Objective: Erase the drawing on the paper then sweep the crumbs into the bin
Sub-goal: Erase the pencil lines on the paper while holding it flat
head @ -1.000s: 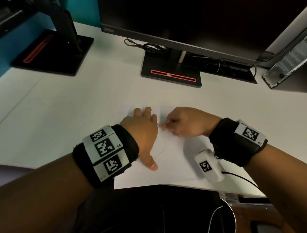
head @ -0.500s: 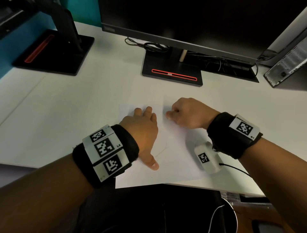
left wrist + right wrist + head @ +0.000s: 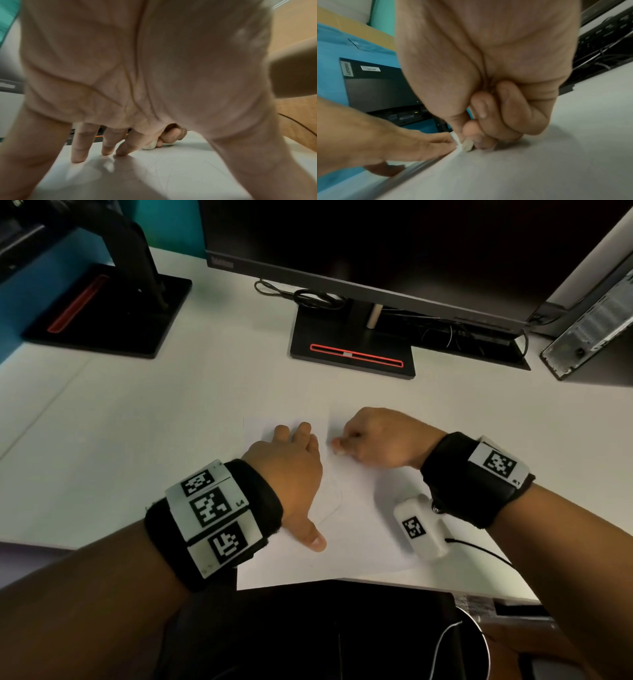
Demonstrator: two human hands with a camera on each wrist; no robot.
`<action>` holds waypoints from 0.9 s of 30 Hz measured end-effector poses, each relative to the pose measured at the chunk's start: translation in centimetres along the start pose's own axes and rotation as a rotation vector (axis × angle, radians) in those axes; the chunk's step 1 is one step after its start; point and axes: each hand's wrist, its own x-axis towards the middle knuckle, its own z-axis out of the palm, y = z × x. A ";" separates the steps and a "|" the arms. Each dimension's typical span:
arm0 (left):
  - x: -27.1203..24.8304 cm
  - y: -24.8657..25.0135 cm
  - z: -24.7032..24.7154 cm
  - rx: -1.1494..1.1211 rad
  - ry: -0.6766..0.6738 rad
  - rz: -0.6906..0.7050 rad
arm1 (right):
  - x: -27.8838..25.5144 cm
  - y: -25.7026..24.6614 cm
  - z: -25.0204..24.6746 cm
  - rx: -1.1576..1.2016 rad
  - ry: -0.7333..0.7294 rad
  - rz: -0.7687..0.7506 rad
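A white sheet of paper [image 3: 363, 529] lies at the desk's near edge, with a faint pencil line [image 3: 337, 503] left on it. My left hand [image 3: 291, 470] lies flat on the sheet's left half, fingers spread and straight [image 3: 80, 148], thumb out toward me. My right hand [image 3: 373, 440] is curled beside it at the sheet's upper middle and pinches a small white eraser [image 3: 467, 146] [image 3: 150, 145] between thumb and fingers, its tip pressed on the paper. Faint lines show on the sheet in the left wrist view.
A monitor on a black stand [image 3: 352, 350] rises behind the paper, a second stand [image 3: 102, 313] at far left, a computer case [image 3: 589, 333] at far right. A round bin rim [image 3: 479, 642] shows below the desk edge at lower right.
My right hand with the eraser went up and right, then came back left and slightly down near the left hand's fingers. Part of the pencil line has faded. The left hand stays put.
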 end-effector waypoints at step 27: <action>-0.1 -0.1 0.1 0.003 -0.001 0.002 | 0.9 0.0 -0.4 -0.076 0.024 -0.026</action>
